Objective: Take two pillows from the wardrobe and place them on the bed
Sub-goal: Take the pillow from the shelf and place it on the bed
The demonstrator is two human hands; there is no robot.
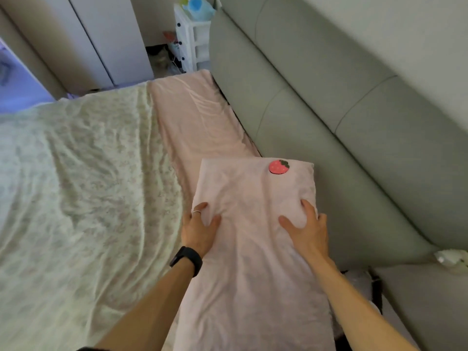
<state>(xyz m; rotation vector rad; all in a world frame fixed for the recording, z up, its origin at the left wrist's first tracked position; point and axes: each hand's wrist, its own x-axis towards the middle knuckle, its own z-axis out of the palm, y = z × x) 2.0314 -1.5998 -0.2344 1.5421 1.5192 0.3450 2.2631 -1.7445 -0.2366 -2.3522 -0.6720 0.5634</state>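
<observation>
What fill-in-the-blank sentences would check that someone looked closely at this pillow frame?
1. The round red patch on the pale pink fabric pillow is shaped like a ____.
2. The black wristband is worn on the ____ arm.
3. The left hand and the right hand grip the pillow, whose right side runs alongside the grey-green padded ____.
Missing words: strawberry; left; headboard.

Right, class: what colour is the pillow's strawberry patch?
The strawberry patch on the pillow is pinkish red with a dark green top; head view.
</observation>
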